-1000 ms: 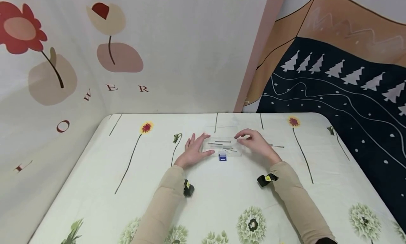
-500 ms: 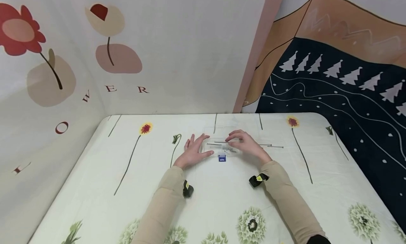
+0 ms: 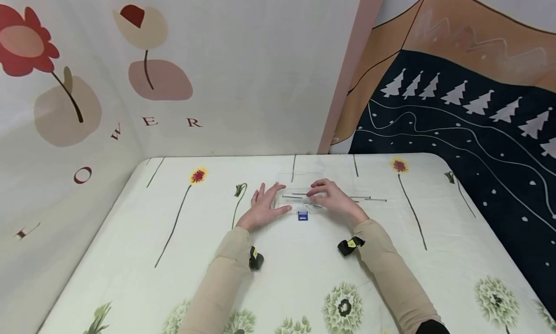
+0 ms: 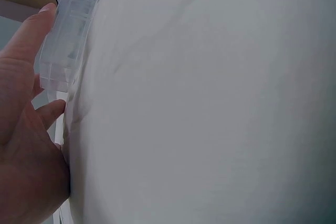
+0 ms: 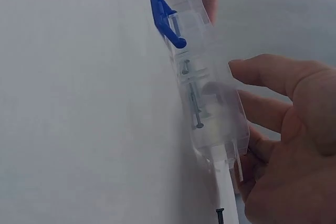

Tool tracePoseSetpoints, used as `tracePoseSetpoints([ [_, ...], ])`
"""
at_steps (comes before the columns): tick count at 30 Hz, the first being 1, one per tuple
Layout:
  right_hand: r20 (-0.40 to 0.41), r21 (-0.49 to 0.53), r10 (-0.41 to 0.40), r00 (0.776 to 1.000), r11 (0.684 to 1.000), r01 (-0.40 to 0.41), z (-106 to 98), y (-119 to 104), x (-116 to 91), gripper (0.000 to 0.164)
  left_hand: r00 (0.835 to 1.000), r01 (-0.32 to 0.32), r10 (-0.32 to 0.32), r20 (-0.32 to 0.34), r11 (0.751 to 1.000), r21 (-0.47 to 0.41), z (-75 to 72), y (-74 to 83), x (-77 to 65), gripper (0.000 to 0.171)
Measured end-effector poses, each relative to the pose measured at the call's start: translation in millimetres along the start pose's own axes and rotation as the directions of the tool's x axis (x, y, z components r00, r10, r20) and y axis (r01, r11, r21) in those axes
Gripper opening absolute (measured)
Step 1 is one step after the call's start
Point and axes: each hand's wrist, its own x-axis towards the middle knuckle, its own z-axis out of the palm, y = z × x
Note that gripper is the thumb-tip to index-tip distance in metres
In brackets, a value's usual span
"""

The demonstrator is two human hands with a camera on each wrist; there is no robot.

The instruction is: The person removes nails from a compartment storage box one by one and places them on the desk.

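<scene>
A clear plastic compartment box (image 4: 65, 40) with a blue latch (image 3: 302, 215) stands on the table, its transparent lid (image 3: 299, 173) laid open behind it. Long nails (image 3: 292, 197) lie in its rear part, and shorter nails (image 5: 197, 108) show through the front wall. My left hand (image 3: 262, 210) rests at the box's left end, thumb and fingers spread around its corner. Over the right half is my right hand (image 3: 333, 200), its thumb and fingers bent down into the box. Whether a nail is between those fingertips I cannot tell.
Several long nails (image 3: 375, 200) lie on the table to the right of the box, beyond the right hand. A flower-print cloth (image 3: 295, 261) covers the table. Printed curtains (image 3: 243, 83) hang along the back and sides.
My right hand has moved left from the box's right end to over its compartments, uncovering more of the nails on the table. The left hand has stayed at the left end.
</scene>
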Motion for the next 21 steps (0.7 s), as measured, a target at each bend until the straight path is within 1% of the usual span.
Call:
tracePoseSetpoints([
  [4,0.019,-0.045,-0.021,1.000,0.999,0.022,1.1,1.6,-0.1,0.026,1.000,0.011,-0.011,0.009,1.000,0.008,0.1,-0.3,0.9,0.070],
  [7,0.025,-0.082,-0.026,0.999,0.996,0.028,1.2,2.0,0.4,0.026,1.000,0.010,-0.010,0.002,1.000,0.014,0.4,0.0,1.5,0.071],
  [13,0.018,-0.093,-0.009,1.000,0.996,0.010,1.4,-0.8,1.1,0.023,1.000,0.021,-0.021,-0.010,0.999,0.043,1.2,0.9,2.2,0.071],
  [17,0.009,-0.142,-0.045,0.999,0.989,0.046,3.8,-2.6,3.0,0.019,1.000,0.024,-0.023,-0.014,0.999,0.048,2.0,1.4,2.3,0.071],
  [21,0.008,-0.191,-0.052,0.999,0.980,0.052,6.6,-2.8,5.5,0.015,1.000,0.015,-0.014,-0.019,0.999,0.049,3.3,1.8,2.7,0.071],
])
